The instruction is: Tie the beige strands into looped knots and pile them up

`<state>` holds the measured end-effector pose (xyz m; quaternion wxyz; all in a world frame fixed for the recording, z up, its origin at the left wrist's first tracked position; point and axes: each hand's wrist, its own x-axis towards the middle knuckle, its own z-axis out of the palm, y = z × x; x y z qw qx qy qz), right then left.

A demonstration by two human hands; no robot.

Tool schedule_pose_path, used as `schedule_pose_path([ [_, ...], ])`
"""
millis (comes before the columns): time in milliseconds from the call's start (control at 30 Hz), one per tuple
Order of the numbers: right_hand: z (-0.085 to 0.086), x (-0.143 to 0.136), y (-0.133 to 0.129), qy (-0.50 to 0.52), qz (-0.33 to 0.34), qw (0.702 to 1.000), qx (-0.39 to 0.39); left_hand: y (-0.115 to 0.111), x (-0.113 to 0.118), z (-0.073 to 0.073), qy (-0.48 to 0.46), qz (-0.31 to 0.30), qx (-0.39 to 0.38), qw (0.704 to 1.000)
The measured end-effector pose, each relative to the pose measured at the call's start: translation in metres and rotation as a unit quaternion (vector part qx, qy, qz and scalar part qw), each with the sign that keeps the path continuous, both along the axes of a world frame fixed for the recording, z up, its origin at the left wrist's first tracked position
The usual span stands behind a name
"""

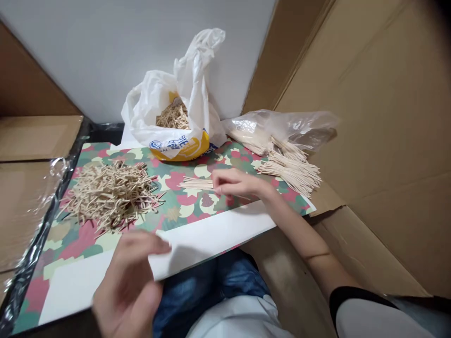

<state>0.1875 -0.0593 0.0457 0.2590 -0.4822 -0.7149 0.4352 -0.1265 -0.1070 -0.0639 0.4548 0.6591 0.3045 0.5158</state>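
My right hand (234,183) is closed over a small bundle of thin wooden sticks (195,183) lying on the camouflage-patterned sheet (172,213). The sticks' ends poke out to the left of my fingers; how many I pinch is hidden. Nearer to me, my left hand (130,281) hovers over the sheet's white front strip, slightly blurred, its thumb and fingers apart and nothing between them. Beyond it, at the left, lies a loose pile of short bent or broken stick pieces (114,195). A fanned bundle of long straight sticks (292,171) rests to the right of my right hand.
A white plastic bag (148,108) with yellow and blue print stands at the back, stick pieces inside. Beside it lies a clear plastic bag (282,124) holding more sticks. Cardboard (380,117) rises along the right; cardboard boxes (35,136) stand at the left.
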Motion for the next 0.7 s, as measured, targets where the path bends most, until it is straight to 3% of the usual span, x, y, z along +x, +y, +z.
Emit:
schedule_pose_path([
  [100,0.006,-0.019,-0.015,-0.076,0.159,0.984,0.007,0.039,0.038,0.055,0.025,-0.078,-0.015,0.997],
  [200,0.008,-0.035,-0.023,-0.11,0.222,0.969,-0.002,0.053,0.055,0.074,0.095,-0.23,-0.112,0.962],
  [267,0.007,-0.041,-0.026,-0.117,0.235,0.965,-0.004,0.051,0.058,0.071,0.106,-0.306,-0.178,0.929],
  [333,0.004,-0.043,-0.027,-0.113,0.232,0.966,0.0,0.047,0.058,0.064,0.086,-0.34,-0.22,0.91],
  [500,-0.008,-0.042,-0.03,-0.036,0.193,0.98,-0.022,0.045,0.059,0.051,-0.032,-0.324,-0.3,0.897],
  [600,-0.018,-0.047,-0.035,0.085,0.137,0.985,-0.057,0.042,0.061,0.048,-0.087,-0.328,-0.325,0.883],
  [700,-0.027,-0.056,-0.042,0.214,0.079,0.965,-0.126,0.034,0.064,0.045,-0.113,-0.334,-0.312,0.882],
])
